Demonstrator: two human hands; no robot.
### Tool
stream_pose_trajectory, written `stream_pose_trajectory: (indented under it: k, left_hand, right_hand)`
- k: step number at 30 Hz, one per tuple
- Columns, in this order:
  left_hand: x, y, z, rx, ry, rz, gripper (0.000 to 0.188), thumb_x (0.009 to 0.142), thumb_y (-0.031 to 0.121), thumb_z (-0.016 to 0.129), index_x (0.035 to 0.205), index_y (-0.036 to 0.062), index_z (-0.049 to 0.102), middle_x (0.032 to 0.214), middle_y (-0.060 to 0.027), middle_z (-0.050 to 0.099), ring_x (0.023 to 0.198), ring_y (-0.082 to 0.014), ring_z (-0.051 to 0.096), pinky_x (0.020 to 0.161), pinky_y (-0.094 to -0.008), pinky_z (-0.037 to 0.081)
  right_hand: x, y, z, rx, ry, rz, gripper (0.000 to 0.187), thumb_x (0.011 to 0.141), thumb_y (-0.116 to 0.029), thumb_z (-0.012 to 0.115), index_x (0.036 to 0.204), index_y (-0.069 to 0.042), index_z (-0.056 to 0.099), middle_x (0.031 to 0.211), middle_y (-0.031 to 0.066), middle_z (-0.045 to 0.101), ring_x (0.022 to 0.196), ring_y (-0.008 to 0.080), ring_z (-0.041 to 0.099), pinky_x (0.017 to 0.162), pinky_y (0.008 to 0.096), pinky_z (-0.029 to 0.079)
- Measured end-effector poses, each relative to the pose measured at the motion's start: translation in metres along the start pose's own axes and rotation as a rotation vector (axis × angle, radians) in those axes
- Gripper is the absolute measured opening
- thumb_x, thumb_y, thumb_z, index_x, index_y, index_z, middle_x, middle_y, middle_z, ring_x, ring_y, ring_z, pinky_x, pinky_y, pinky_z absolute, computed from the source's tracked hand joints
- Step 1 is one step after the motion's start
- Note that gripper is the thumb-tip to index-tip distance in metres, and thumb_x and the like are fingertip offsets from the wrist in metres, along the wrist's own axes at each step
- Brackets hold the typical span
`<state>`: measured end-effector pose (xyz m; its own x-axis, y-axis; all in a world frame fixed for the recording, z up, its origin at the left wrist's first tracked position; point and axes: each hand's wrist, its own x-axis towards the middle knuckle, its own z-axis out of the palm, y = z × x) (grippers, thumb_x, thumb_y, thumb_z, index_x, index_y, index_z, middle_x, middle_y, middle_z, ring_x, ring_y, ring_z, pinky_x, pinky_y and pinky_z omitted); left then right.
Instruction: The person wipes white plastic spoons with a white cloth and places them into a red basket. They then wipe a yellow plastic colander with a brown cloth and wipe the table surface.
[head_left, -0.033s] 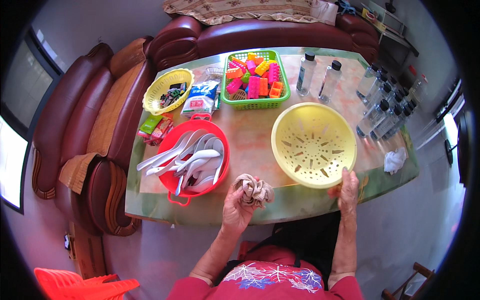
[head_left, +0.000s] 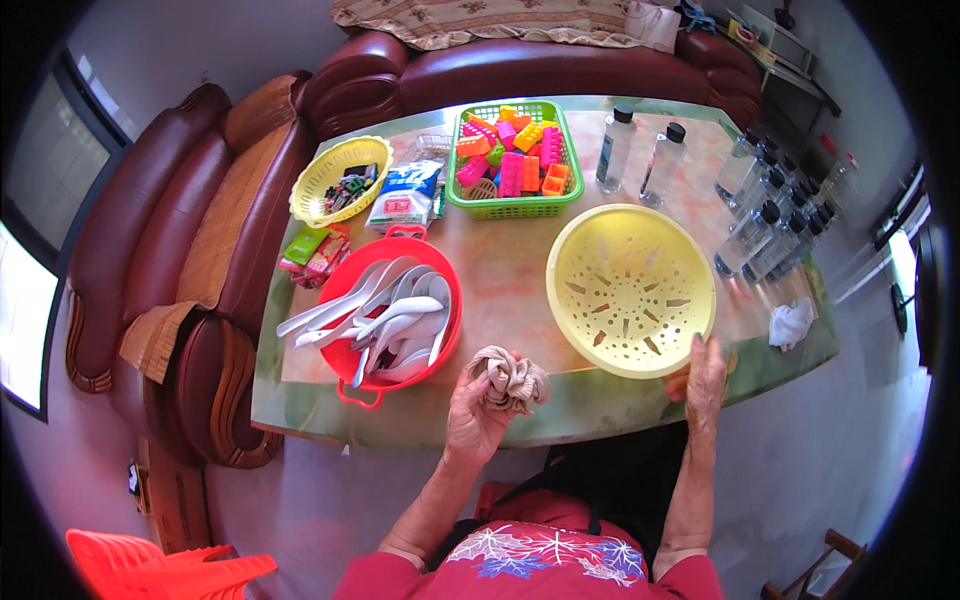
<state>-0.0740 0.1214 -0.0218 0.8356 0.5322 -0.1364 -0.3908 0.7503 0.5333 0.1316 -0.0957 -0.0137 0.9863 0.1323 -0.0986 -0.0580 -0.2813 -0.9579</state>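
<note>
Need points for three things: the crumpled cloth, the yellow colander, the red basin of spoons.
crumpled cloth [head_left: 510, 378], head view, middle of the bunched fabric in the left hand [head_left: 478, 415].
yellow colander [head_left: 630, 290], head view, perforated inner bottom.
red basin [head_left: 352, 268], head view, bare upper-left rim.

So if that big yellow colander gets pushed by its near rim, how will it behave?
The yellow colander looks like thin, perforated plastic, so it is probably light for its size and may slide easily on the smooth table. It is wide and shallow, so a sideways push seems unlikely to tip it. The right hand at its near rim could likely lift it alone, though the rim may flex.
</note>
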Motion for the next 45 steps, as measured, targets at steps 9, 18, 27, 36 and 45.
stream_pose_trajectory:
  k: [9, 18, 27, 36, 45]
  left_hand:
    - [-0.038, 0.004, 0.005, 0.074, 0.034, 0.162, 0.042, 0.091, 0.014, 0.045, 0.130, 0.0022, 0.036, 0.129, -0.0263, 0.047, 0.111, -0.0337, 0.055, 0.086, -0.0449, 0.052]
    - [-0.043, 0.092, 0.028, 0.175, 0.047, 0.371, 0.038, 0.093, 0.014, 0.045, 0.129, 0.0038, 0.039, 0.126, -0.0197, 0.051, 0.112, -0.0292, 0.055, 0.088, -0.0433, 0.052]
    - [-0.021, 0.095, 0.038, -0.017, 0.013, 0.224, 0.040, 0.098, 0.024, 0.039, 0.134, 0.0061, 0.036, 0.126, -0.0199, 0.051, 0.113, -0.0330, 0.054, 0.084, -0.0449, 0.055]
    - [0.009, 0.120, 0.068, 0.269, -0.300, -0.160, 0.033, 0.097, 0.024, 0.042, 0.125, 0.0062, 0.043, 0.117, -0.0118, 0.057, 0.099, -0.0227, 0.063, 0.071, -0.0356, 0.058]
    - [0.007, 0.154, 0.066, 0.991, -0.125, 0.065, 0.023, 0.094, 0.018, 0.057, 0.110, 0.0035, 0.051, 0.098, -0.0041, 0.059, 0.084, -0.0114, 0.064, 0.065, -0.0268, 0.059]
  right_hand:
    - [-0.046, -0.067, 0.131, 0.006, -0.614, -0.650, 0.025, 0.087, -0.014, 0.057, 0.106, 0.003, 0.059, 0.088, 0.0191, 0.066, 0.080, 0.0323, 0.064, 0.072, 0.0382, 0.051]
    - [-0.068, -0.071, 0.241, -0.128, -0.655, -0.403, 0.051, 0.076, -0.015, 0.054, 0.122, 0.000, 0.037, 0.088, 0.0291, 0.063, 0.084, 0.0453, 0.062, 0.076, 0.0515, 0.048]
    - [-0.080, -0.083, 0.145, -0.243, -0.526, -0.724, 0.047, 0.081, -0.020, 0.062, 0.124, -0.004, 0.049, 0.092, 0.0168, 0.064, 0.086, 0.0300, 0.064, 0.069, 0.0379, 0.050]
    - [-0.044, -0.174, 0.156, 0.033, -1.168, -0.880, 0.058, 0.077, -0.022, 0.074, 0.128, -0.009, 0.051, 0.118, 0.0116, 0.056, 0.111, 0.0226, 0.054, 0.096, 0.0348, 0.043]
    - [-0.034, -0.179, 0.143, -0.045, -1.007, -0.747, 0.036, 0.071, -0.001, 0.057, 0.106, -0.004, 0.063, 0.098, 0.0132, 0.061, 0.091, 0.0263, 0.061, 0.081, 0.0344, 0.049]
